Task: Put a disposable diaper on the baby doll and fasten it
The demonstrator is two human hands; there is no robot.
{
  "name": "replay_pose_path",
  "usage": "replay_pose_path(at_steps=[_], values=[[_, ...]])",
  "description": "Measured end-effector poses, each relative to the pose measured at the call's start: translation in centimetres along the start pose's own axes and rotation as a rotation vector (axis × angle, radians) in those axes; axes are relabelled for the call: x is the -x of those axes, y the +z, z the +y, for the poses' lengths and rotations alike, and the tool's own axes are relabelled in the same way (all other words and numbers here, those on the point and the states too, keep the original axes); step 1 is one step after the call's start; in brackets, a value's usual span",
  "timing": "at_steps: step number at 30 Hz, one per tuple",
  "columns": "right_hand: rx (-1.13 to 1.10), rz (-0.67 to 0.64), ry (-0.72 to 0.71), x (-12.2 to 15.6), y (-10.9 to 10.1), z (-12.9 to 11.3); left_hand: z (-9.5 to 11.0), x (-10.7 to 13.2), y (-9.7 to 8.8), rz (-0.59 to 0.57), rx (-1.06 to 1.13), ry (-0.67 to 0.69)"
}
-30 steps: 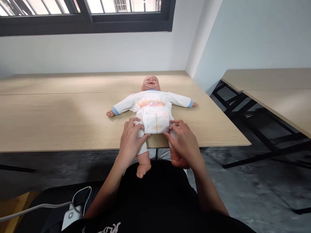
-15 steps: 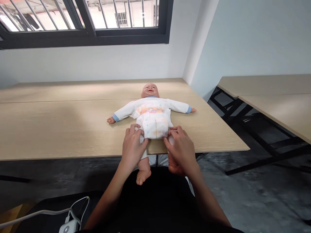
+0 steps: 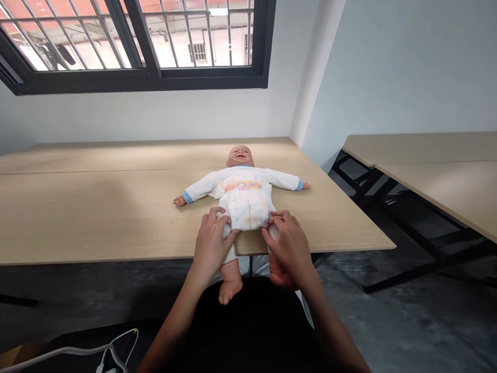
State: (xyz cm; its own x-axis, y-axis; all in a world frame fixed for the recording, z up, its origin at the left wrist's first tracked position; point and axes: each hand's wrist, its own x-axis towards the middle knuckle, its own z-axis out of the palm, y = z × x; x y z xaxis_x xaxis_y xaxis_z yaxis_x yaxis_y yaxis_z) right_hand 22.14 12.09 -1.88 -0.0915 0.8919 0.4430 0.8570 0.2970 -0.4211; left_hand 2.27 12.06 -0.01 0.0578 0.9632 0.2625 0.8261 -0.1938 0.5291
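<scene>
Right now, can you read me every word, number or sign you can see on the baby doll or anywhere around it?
No words or numbers can be read clearly.
The orange band on the doll's diaper: printed, but too small and blurred to read.
The small yellow mark low on the diaper's front: too blurred to tell if it is text.

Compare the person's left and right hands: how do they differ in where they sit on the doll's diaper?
The left hand rests on the diaper's left edge in view, while the right hand rests on its right edge. The left hand leaves the doll's bare leg showing beside it; the right hand mostly hides the other leg. Both hands are bare, with fingers on the diaper.
</scene>
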Motion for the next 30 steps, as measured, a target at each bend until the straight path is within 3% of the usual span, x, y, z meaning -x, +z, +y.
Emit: replay_pose_path(at_steps=[18,25,28,30], values=[[-0.077,-0.003,0.012,0.2,-0.2,0.0,-1.4,0.0,0.5,0.063,0.147,0.067],[-0.028,-0.003,0.160,0.5,-0.1,-0.6,-1.1,0.1,0.7,0.140,0.181,0.064],[-0.244,-0.004,0.092,-0.2,0.1,1.0,-2.0,-0.4,0.4,0.115,0.313,0.057],[-0.521,0.003,0.130,-1.4,0.5,2.6,-2.7,-1.4,-0.2,0.098,0.464,-0.041]])
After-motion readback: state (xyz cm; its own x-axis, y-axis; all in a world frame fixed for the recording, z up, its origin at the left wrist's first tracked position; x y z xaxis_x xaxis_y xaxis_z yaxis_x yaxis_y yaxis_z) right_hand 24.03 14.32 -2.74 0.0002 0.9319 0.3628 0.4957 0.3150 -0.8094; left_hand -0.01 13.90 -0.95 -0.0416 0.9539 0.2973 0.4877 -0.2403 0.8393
